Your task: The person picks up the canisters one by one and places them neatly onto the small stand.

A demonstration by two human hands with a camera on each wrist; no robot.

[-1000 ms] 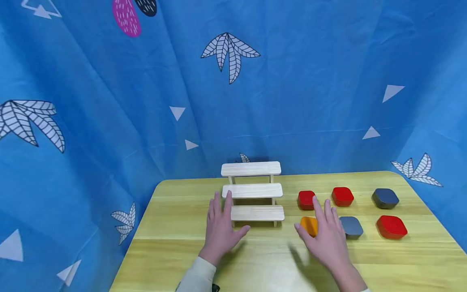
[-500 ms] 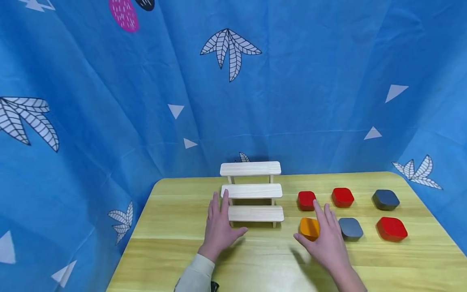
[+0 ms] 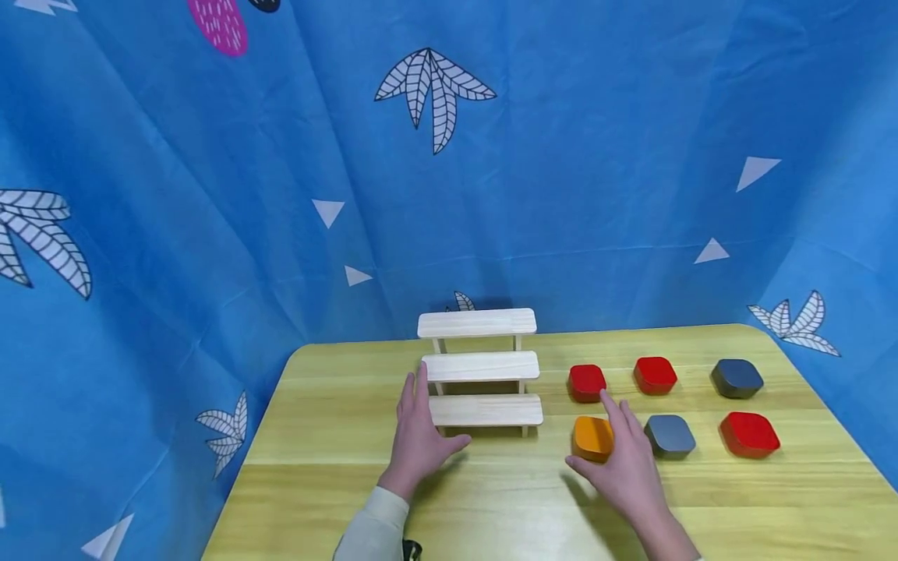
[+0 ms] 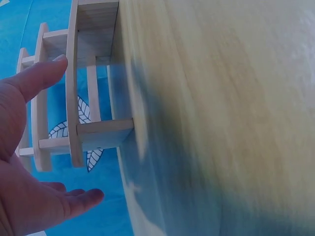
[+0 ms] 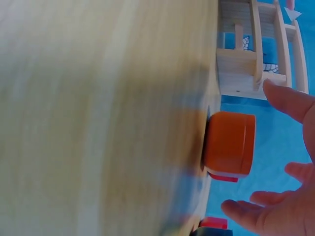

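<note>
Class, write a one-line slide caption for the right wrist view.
A right hand hovers near an orange block on a wooden table, a tiered stand nearby.

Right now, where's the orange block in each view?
Head: orange block right of centre, lower half.
Left wrist: not in it.
Right wrist: orange block right of centre, slightly below mid-height.
Shared landmark: three-tier wooden stand, in all three views.

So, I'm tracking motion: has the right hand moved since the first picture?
Yes: the right hand shifted slightly down the head view, relative to the orange block.
</note>
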